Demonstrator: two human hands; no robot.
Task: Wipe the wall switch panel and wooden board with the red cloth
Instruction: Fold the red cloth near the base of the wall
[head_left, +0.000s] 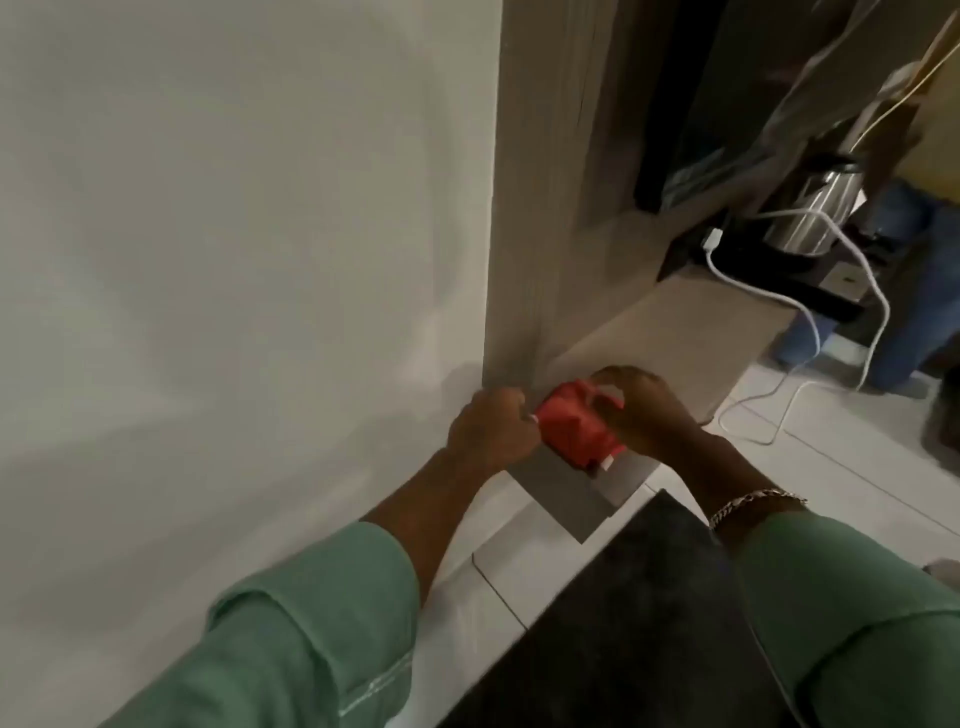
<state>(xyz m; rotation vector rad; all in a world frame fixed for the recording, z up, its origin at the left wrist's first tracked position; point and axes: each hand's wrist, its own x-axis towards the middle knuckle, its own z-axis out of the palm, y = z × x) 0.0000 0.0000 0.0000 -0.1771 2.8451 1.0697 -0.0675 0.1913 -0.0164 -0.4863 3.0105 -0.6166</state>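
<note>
A bunched red cloth (574, 431) is held between both of my hands, low down near the foot of the wall. My left hand (491, 434) grips its left end with the fingers curled tight. My right hand (641, 410) pinches its right side from above. The cloth sits just in front of the grey-brown wooden board (530, 218), a tall vertical panel that meets the white wall (234, 260), and above the board's low shelf top (670, 332). No wall switch panel is visible in this view.
A steel kettle (815, 213) stands on a dark base at the back right, with white cables (800, 306) trailing to the tiled floor (810, 452). A dark mat (639, 623) lies under my arms. Another person's jeans-clad legs (914, 291) stand at the right.
</note>
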